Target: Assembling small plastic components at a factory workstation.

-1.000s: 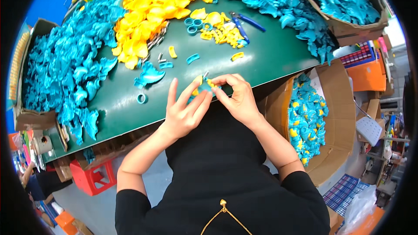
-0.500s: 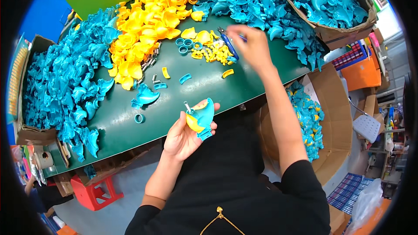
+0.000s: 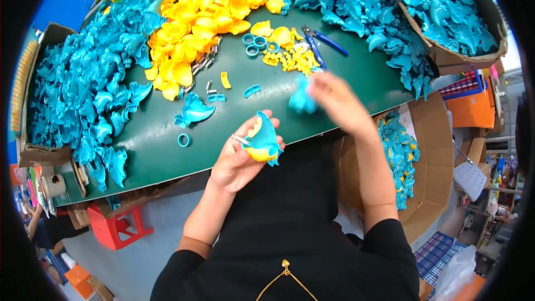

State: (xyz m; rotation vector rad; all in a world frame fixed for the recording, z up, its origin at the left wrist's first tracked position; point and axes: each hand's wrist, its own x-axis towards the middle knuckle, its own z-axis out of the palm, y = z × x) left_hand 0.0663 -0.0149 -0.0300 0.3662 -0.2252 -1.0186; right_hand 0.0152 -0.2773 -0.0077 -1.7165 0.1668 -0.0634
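Note:
My left hand (image 3: 229, 166) is closed around a teal and yellow plastic shell part (image 3: 268, 132), hollow side up, just off the table's front edge. A small metal cylinder (image 3: 240, 140) sticks out of the part near my thumb. Over the table to its right, my right hand (image 3: 341, 103) pinches a teal plastic piece (image 3: 301, 97), smeared by motion. Beyond that hand, blue-handled pliers (image 3: 333, 44) lie with handles apart beside small yellow pieces (image 3: 300, 61). A loose teal shell (image 3: 196, 110) and a teal ring (image 3: 184, 140) lie left of my left hand.
Heaps of teal shells (image 3: 92, 86) and yellow shells (image 3: 203, 14) cover the green table (image 3: 150, 159). A cardboard box of teal shells (image 3: 446, 11) stands at the far right. Below the table's right side, a large carton (image 3: 432, 161) holds teal and yellow parts (image 3: 398, 161).
My right hand has come away from the pliers, back toward me, and now carries a teal piece. My left hand has tilted its shell part. The whole view has shifted slightly.

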